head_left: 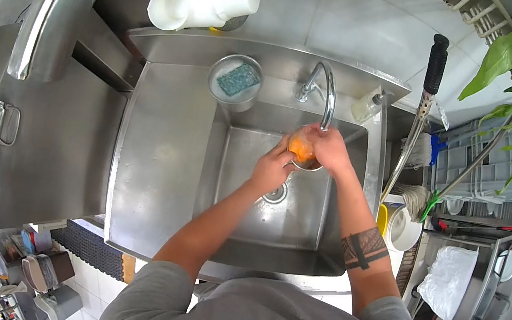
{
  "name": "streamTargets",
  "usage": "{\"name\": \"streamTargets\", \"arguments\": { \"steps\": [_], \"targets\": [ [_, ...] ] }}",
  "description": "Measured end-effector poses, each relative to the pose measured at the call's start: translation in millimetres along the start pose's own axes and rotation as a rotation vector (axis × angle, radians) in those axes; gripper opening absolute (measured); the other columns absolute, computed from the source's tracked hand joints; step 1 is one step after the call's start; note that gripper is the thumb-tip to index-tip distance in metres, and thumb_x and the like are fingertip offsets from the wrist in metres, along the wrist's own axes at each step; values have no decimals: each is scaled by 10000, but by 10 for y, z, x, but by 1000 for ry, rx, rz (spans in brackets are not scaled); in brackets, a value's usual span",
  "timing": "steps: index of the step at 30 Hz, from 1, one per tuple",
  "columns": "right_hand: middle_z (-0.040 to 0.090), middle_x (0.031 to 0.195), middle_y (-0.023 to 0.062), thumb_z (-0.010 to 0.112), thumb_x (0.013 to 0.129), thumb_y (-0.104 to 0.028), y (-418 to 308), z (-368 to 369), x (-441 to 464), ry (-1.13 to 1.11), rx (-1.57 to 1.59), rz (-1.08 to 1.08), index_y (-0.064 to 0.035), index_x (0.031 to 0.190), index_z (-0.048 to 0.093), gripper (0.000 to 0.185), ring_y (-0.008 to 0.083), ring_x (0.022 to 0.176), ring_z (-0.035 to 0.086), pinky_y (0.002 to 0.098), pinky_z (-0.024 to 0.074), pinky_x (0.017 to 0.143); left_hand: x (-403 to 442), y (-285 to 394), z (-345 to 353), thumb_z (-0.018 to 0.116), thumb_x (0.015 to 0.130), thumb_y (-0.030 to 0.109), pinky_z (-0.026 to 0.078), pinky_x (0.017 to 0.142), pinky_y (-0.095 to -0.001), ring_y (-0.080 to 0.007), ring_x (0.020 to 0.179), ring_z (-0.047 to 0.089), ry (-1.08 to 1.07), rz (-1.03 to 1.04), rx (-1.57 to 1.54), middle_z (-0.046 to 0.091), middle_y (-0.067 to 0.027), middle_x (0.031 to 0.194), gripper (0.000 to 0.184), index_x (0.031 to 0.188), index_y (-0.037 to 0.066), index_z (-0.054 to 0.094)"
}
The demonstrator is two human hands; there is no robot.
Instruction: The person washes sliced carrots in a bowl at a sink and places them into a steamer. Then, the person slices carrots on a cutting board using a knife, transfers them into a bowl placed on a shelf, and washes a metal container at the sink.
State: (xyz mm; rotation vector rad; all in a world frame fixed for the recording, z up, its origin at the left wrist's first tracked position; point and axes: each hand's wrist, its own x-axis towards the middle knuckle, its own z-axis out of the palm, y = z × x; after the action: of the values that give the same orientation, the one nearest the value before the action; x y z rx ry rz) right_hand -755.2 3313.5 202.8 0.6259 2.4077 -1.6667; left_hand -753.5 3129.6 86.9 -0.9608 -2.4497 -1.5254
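Observation:
Under the curved chrome faucet, both my hands are together over the steel sink. My left hand is closed on the side of a small round metal bowl, whose rim shows below my fingers. Something bright orange and wet lies in or over the bowl; its kind is unclear. My right hand reaches in from the right, beside the orange thing, with its fingers curled and partly hidden under the spout. What those fingers grip, I cannot make out.
A round metal pot with a blue-green scouring sponge stands on the counter behind the sink. A clear pump bottle is right of the faucet. White measuring scoops hang at upper left. Long handles lean at the right.

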Motion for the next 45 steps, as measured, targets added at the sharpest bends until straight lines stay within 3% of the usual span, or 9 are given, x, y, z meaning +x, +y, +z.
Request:
{"name": "streamTargets", "arguments": {
  "steps": [9, 14, 16, 26, 31, 33, 38, 42, 45],
  "targets": [
    [750, 992, 86, 671, 1028, -177, -27, 26, -99, -120, 248, 1, 66, 1118, 724, 264, 163, 912, 689, 331, 549, 827, -30, 89, -7, 884, 793, 140, 598, 969, -440, -381, 1224, 687, 3, -268, -157, 560, -200, 1549, 328, 1086, 102, 741],
    [765, 972, 129, 653, 1016, -142, 63, -19, -57, -203, 438, 17, 69, 1164, 712, 264, 238, 930, 750, 380, 587, 839, 145, 126, 99, 886, 801, 121, 588, 981, -433, -368, 1231, 687, -48, -108, 54, 644, -148, 1466, 332, 1107, 122, 758],
    [758, 982, 203, 651, 987, -145, 147, -55, -10, 42, -348, -175, 25, 1170, 718, 259, 339, 926, 753, 439, 592, 854, 191, 123, 75, 883, 801, 117, 590, 981, -435, -370, 1234, 685, -82, -88, 21, 627, -156, 1489, 329, 1105, 122, 756],
    [736, 1044, 247, 648, 898, -160, 275, 82, -121, -111, -743, -360, -36, 1011, 733, 188, 448, 993, 694, 545, 567, 868, 62, 334, -211, 820, 823, 119, 608, 962, -414, -360, 1328, 634, -148, 135, 136, 468, -230, 1616, 229, 1011, 96, 691],
    [748, 1070, 211, 614, 957, -146, 694, 416, -216, 149, -434, -531, -72, 1093, 757, 211, 393, 1037, 699, 490, 589, 838, -11, 405, -401, 824, 809, 123, 567, 1051, -438, -336, 1340, 628, -216, 106, 224, 510, -159, 1592, 259, 1057, 122, 748],
    [756, 1079, 202, 616, 975, -146, 914, 533, -202, 181, -325, -523, -81, 1130, 767, 225, 354, 1050, 718, 475, 593, 837, 109, 467, -491, 805, 825, 148, 490, 1146, -459, -374, 1299, 645, -278, 318, 386, 550, -190, 1537, 266, 1077, 82, 755],
    [744, 1202, 46, 717, 995, -155, 981, 794, -480, -137, 441, 305, -52, 1275, 694, 300, 200, 1030, 724, 434, 587, 885, 524, 826, -595, 780, 803, 171, 477, 1127, -466, -391, 1199, 687, -827, 262, 610, 707, -208, 1276, 217, 991, 65, 802],
    [734, 1235, 55, 721, 997, -170, 1607, 1200, -445, -359, 671, 180, -39, 1339, 651, 374, 229, 1056, 723, 466, 597, 928, 781, 1038, -424, 768, 745, 175, 597, 890, -478, -365, 976, 767, -1230, 95, 700, 790, -180, 958, 192, 875, 43, 820],
    [735, 1256, 85, 722, 1002, -200, 1891, 1415, -512, -417, 1133, 489, -59, 1330, 658, 363, 239, 1111, 720, 480, 604, 971, 921, 1336, -282, 794, 822, 190, 596, 916, -417, -261, 1058, 763, -1437, -34, 847, 808, -84, 1109, 207, 1002, 96, 838]
  ]
}}
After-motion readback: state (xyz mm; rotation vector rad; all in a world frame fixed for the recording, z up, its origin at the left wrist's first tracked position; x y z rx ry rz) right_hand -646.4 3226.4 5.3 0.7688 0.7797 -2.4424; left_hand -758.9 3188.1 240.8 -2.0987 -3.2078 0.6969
